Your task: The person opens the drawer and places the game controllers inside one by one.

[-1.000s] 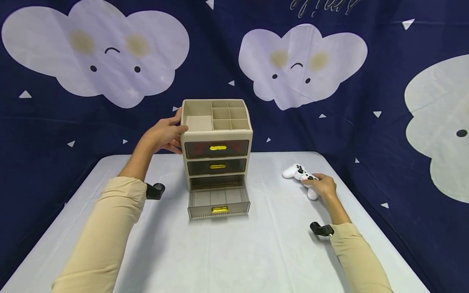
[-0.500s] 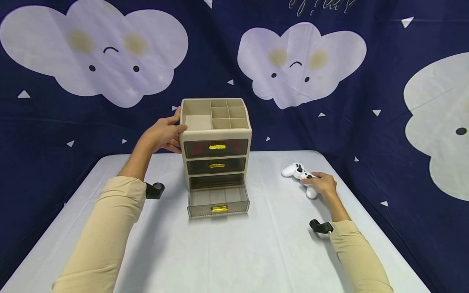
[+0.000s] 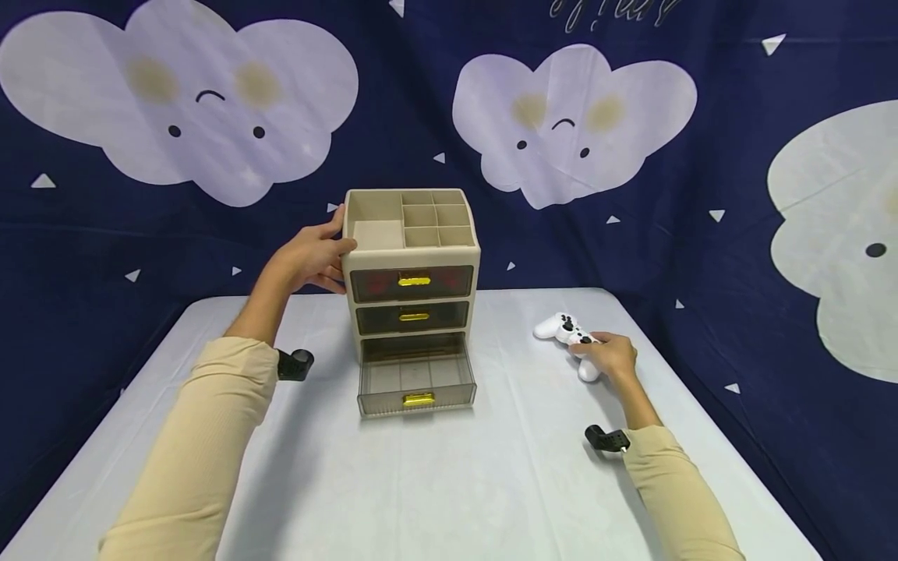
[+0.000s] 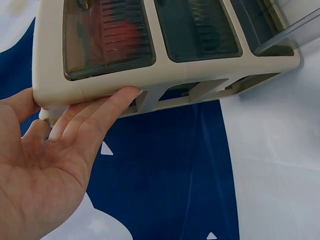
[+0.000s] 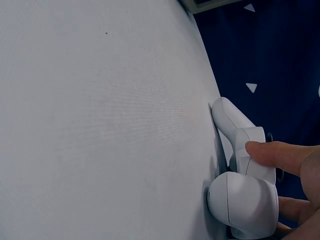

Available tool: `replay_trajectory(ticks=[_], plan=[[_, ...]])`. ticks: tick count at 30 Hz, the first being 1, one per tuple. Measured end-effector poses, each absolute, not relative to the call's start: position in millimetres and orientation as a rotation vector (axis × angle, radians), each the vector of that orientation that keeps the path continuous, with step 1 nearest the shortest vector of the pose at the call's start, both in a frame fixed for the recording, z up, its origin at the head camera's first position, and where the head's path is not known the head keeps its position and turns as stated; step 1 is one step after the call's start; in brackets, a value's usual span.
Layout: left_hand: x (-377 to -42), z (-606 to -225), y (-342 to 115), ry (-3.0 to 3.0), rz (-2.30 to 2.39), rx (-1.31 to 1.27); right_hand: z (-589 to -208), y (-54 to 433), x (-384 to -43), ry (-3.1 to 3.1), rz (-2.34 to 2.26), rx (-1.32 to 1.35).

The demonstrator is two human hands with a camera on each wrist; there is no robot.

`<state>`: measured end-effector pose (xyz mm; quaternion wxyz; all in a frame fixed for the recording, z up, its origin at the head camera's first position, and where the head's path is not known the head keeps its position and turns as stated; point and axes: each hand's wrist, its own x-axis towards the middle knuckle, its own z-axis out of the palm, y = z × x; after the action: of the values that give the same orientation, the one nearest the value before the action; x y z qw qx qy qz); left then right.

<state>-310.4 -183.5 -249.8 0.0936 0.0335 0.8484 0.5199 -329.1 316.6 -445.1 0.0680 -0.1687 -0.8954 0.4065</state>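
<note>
My left hand (image 3: pixel 312 255) holds the upper left corner of a cream drawer organizer (image 3: pixel 414 259), its thumb over the top rim. In the left wrist view, the fingers (image 4: pixel 107 112) lie along the organizer's side. The organizer's bottom drawer (image 3: pixel 382 403) is pulled out with nothing in it; the two drawers above are closed. A reddish thing (image 4: pixel 120 42) shows through the top drawer's tinted front. On the right, my right hand (image 3: pixel 613 357) grips a white game controller (image 3: pixel 550 328) by its near end. The thumb presses on the controller (image 5: pixel 250 200) in the right wrist view, close over the table.
A white cloth covers the table (image 3: pixel 449 483). Directly behind it hangs a dark blue curtain (image 3: pixel 407 86) with cloud prints, also rising along the right side. The organizer's divided top tray (image 3: pixel 379 234) has bare compartments. Each wrist wears a black camera band (image 3: pixel 295 365).
My right hand has shifted slightly left with the controller. The left hand keeps its hold on the organizer, and the drawers look the same. The head view has drifted a little.
</note>
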Motion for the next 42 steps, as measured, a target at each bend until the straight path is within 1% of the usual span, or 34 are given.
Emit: replay_trajectory(ticks=[10,16,23,35,42], plan=[[-312,-250,-176,2.521,1.539,0.098,-447,308,-318,-2.648,1.279,-0.589],[-310,-250,-177,2.523,1.537,0.083,-443,296,-313,-2.686,1.286,-0.561],[-308,-252,-178,2.508,1.555,0.088,-433,280,-311,-2.807,1.199,-0.384],[-310,-250,-180,2.525,1.559,0.074,-384,241,-301,-2.914,1.129,-0.05],[-311,-250,-182,2.521,1.568,0.07,-361,218,-291,-2.947,1.128,0.088]])
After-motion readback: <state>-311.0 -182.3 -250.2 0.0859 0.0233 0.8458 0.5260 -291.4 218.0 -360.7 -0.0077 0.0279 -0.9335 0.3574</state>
